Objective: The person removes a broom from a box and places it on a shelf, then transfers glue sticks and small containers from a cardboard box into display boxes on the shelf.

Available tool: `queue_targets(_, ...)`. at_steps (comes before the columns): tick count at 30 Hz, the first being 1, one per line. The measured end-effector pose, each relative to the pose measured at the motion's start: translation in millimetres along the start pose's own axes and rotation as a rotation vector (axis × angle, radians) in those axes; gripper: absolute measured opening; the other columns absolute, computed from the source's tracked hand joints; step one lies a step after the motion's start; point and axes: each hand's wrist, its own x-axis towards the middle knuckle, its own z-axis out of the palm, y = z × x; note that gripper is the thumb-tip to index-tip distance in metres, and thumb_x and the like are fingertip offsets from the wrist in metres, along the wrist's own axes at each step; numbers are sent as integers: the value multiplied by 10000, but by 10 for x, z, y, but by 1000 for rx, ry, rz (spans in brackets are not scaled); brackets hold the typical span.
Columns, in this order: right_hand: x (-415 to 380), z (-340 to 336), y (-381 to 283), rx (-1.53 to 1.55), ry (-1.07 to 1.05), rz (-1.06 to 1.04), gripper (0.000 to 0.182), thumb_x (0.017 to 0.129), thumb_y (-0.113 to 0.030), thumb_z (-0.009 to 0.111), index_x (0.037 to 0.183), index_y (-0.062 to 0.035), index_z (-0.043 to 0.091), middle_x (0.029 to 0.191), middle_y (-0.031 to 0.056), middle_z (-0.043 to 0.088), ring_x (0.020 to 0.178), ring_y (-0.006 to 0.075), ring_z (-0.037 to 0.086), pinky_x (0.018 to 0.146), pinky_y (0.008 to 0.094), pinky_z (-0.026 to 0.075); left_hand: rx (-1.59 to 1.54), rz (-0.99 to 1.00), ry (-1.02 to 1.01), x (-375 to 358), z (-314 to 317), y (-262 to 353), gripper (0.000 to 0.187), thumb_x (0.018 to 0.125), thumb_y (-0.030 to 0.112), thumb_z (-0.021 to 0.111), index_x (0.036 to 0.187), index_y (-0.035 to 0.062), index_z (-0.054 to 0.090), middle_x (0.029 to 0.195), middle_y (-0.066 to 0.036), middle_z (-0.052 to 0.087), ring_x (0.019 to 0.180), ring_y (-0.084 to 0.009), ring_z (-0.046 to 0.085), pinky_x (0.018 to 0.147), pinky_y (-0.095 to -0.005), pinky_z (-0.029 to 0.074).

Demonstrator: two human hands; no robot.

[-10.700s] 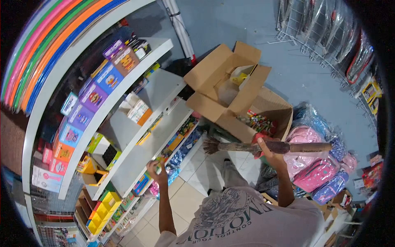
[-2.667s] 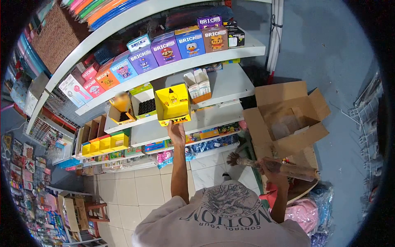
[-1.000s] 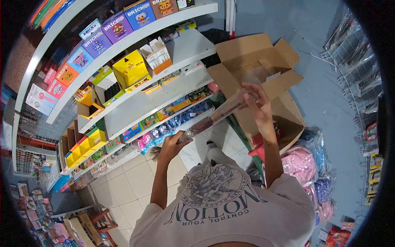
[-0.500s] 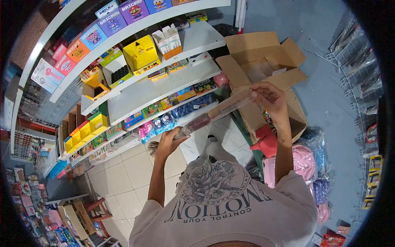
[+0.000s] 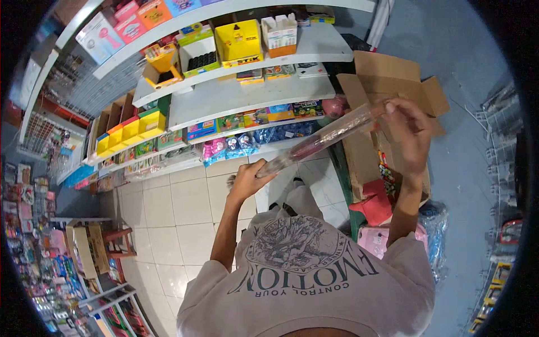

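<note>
A person in a pale printed T-shirt (image 5: 309, 275) is holding up a long brush (image 5: 307, 147) in a clear plastic sleeve (image 5: 355, 122), above the tiled floor (image 5: 188, 196). The brush's long axis is running diagonally—its bristles (image 5: 231, 181) are pointing left and slightly near, while the opposite end is pointing right and far, tilting toward an open cardboard box (image 5: 387, 64). The left hand (image 5: 248, 182) is closing around the brush just beside the bristles, fingers wrapped and partly hiding that end. The right hand (image 5: 414, 135) is curling loosely, its fingertips sitting at the sleeve's far right end; blur is hiding whether they are gripping it. On the far side, white shelves (image 5: 247, 102) are carrying a yellow STIK box (image 5: 238, 42) and other cartons. At right, a red item (image 5: 371, 206) is lying near a pink bag (image 5: 375, 240).
</note>
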Motion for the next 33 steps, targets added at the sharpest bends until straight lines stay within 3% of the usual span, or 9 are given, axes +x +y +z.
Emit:
queue_targets(4,178,-19,-248,4,93,-14,164,902,-104,645,1035,-10,664,927,49,666,832,129,645,761,317,572,-86,1,-20,-66,-17,-120,279,761,186,764,896,30,576,637,-172,601,581,-344,613,531,-394,460)
queue_targets(15,469,-590,-273,32,121,-86,232,933,-124,600,1139,-19,613,978,65,646,813,154,653,758,302,555,-123,-4,-14,-87,65,-46,304,775,187,753,970,2,611,715,-213,620,621,-375,615,555,-399,470)
queue_targets(19,426,-733,-363,-232,-174,-51,408,967,-195,541,1353,-87,466,960,46,634,828,142,613,761,277,502,-52,88,0,-87,-9,-172,311,797,203,737,974,-20,613,696,-226,598,625,-403,590,559,-406,457)
queue_targets(22,453,-969,-137,-265,-423,-11,487,960,-221,552,1408,-99,405,1054,76,635,1008,181,615,822,308,497,-48,87,-149,9,-243,-193,297,805,209,730,934,-29,608,678,-227,581,617,-407,575,564,-401,452)
queue_targets(24,367,-744,-415,-567,-666,40,554,918,-316,623,1399,-115,439,1066,79,640,1007,204,597,881,346,469,-29,77,-262,99,-407,-158,294,814,219,724,911,-32,606,670,-227,572,611,-401,572,568,-397,450)
queue_targets(26,306,-754,-312,-890,-804,-48,583,860,-401,677,1349,-132,511,1034,83,658,944,251,606,851,369,472,26,79,-348,191,-530,-128,297,827,234,717,893,-33,604,662,-226,565,604,-388,577,571,-393,447)
queue_targets(29,276,-617,-402,-1130,-968,76,538,847,-426,679,1284,-133,573,1004,131,661,933,300,613,792,378,482,-103,189,-367,322,-656,-86,298,846,248,708,903,-27,609,653,-220,560,583,-351,576,551,-387,436)
queue_targets(32,125,-607,-100,-936,-1061,89,507,838,-395,690,1248,-114,590,904,123,672,838,309,631,735,382,490,-36,158,-441,441,-772,-54,296,852,265,709,905,-11,613,661,-207,563,573,-318,569,546,-386,432)
queue_targets(33,106,-560,-129,-930,-1100,225,452,839,-359,688,1201,-97,618,823,127,666,737,294,638,693,374,493,-27,264,-367,479,-772,-83,293,846,280,717,926,13,629,668,-200,575,560,-305,564,540,-378,441)
